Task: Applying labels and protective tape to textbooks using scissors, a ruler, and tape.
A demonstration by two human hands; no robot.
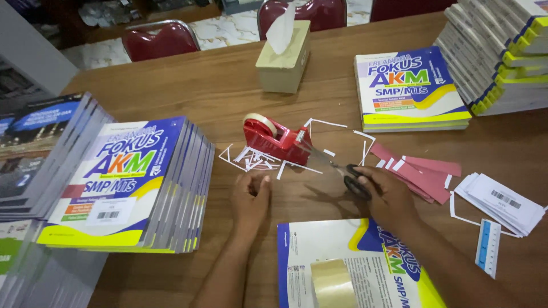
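Left hand: the left hand (pixel 251 197) rests on the wooden table (pixel 200 85) with fingers loosely curled, neither fisted nor spread; it holds nothing, its fingertips just short of the paper scraps
Right hand: the right hand (pixel 388 197) is closed around the black handles of the scissors (pixel 342 171), fingers through or over the loops; the blades point up and left toward the tape dispenser
Scissors blades: whether the blades are parted or shut cannot be told, they blur against the table
Tape dispenser: the red tape dispenser (pixel 277 140) stands just beyond both hands, nearer the left one, with a pale roll on its wheel; the scissor tips reach almost to its right end
Paper scraps: thin white paper strips (pixel 254 159) lie scattered in front of and beside the tape dispenser, between it and the left hand
Red paper: red paper pieces (pixel 425 171) lie right of the tape dispenser, just beyond the right hand
Book in front: a book (pixel 348 256) lies face down nearer than the tape dispenser, under the right forearm, with a roll of clear tape (pixel 331 282) on it
Book stacks: one book pile (pixel 131 182) sits left of the tape dispenser, another (pixel 408 85) to its right and farther back
Tissue box: a tissue box (pixel 283 57) stands behind the tape dispenser
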